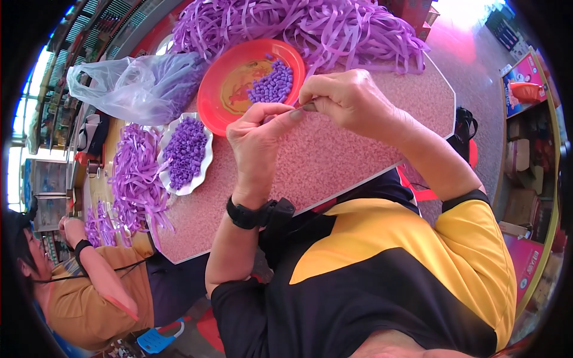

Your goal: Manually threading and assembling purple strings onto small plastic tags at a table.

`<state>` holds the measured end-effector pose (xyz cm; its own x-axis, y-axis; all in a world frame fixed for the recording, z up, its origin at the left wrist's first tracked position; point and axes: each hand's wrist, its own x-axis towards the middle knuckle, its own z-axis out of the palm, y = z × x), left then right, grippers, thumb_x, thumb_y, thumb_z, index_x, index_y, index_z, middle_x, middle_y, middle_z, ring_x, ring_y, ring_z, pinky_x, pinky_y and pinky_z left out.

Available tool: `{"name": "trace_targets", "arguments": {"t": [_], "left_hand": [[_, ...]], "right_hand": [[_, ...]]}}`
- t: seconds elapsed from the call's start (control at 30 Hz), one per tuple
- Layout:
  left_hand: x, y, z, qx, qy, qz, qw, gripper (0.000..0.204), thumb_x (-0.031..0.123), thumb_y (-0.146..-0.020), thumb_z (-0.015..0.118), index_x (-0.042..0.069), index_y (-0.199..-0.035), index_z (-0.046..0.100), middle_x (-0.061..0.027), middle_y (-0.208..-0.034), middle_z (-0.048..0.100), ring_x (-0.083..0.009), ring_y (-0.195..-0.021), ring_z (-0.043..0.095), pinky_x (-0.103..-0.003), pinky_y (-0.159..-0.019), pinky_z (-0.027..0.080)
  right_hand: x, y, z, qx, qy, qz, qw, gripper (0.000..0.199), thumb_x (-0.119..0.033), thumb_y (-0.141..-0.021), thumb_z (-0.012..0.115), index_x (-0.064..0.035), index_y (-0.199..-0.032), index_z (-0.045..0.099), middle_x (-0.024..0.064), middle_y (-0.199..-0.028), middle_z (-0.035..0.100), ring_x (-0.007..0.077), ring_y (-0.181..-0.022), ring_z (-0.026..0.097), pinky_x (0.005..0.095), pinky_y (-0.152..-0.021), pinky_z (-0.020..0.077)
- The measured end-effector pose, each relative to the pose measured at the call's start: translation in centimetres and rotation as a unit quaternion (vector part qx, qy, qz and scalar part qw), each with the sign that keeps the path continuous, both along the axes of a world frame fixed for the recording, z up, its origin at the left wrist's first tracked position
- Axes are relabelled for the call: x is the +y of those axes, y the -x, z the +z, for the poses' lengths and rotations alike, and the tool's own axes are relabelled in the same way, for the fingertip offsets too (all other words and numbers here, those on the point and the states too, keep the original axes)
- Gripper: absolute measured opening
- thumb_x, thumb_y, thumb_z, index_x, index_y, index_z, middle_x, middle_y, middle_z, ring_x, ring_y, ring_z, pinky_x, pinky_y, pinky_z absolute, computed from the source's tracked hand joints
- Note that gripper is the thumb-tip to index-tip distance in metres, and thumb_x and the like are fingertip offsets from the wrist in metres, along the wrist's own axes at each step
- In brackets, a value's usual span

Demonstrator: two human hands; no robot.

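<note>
Under my hands I have the pink speckled table (334,152); its angled near edge runs just below my wrists, and its right corner lies beyond my right forearm. The widest bare stretch of tabletop sits directly below and to the right of my hands. Beyond my fingers, along the far edge, a big heap of purple strips (310,27) takes up the room there. To the left of my left hand lies a clear plastic bag (128,86) with purple pieces inside, and past it a second bundle of purple strips (128,179) hangs over the left edge. Just ahead of my left hand sits a red plate (224,74) holding small purple rolled beads (271,83); a white scalloped dish (203,170) with more beads lies left of my left wrist. My left hand (256,140) and right hand (346,98) meet fingertip to fingertip, both pinched on a thin grey tool (308,107) between them. I cannot tell whether a strip is wound on it.
</note>
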<state>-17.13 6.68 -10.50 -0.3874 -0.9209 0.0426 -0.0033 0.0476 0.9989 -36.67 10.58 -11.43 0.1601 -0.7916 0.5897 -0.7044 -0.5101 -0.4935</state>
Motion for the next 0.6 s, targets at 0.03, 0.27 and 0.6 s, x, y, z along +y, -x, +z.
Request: {"name": "trace_targets", "arguments": {"t": [0.03,0.27,0.6], "left_hand": [[0.0,0.1,0.1,-0.001,0.019,0.013,1.000,0.010,0.003,-0.079,0.079,0.002,-0.088,0.074,0.0055,-0.073,0.060,-0.0022,-0.067,0.052,-0.017,-0.062,0.041],[-1.7,-1.5,0.0,0.049,0.044,0.023,0.998,0.005,0.004,-0.081,0.077,0.002,-0.083,0.073,0.0046,-0.068,0.058,-0.0018,-0.059,0.046,-0.018,-0.054,0.033],[-3.0,-2.0,2.4,0.046,0.038,0.023,0.998,0.017,0.014,-0.084,0.078,0.000,-0.089,0.070,-0.0012,-0.066,0.063,-0.0060,-0.052,0.052,-0.019,-0.045,0.034]], "right_hand": [[0.0,0.2,0.1,-0.015,-0.013,0.005,1.000,0.009,-0.002,-0.083,0.068,-0.0049,-0.091,0.066,0.0108,-0.077,0.067,0.0259,-0.074,0.069,0.0333,-0.063,0.0527],[-0.2,3.5,1.2,-0.131,-0.080,0.008,0.988,0.009,0.002,-0.084,0.067,-0.0031,-0.091,0.069,0.0030,-0.078,0.070,0.0083,-0.074,0.067,0.0238,-0.066,0.0520],[0.6,6.8,0.6,-0.120,-0.078,-0.098,0.985,0.010,-0.003,-0.083,0.071,-0.0033,-0.092,0.073,0.0100,-0.088,0.071,0.0129,-0.072,0.066,0.0233,-0.059,0.0504]]}}
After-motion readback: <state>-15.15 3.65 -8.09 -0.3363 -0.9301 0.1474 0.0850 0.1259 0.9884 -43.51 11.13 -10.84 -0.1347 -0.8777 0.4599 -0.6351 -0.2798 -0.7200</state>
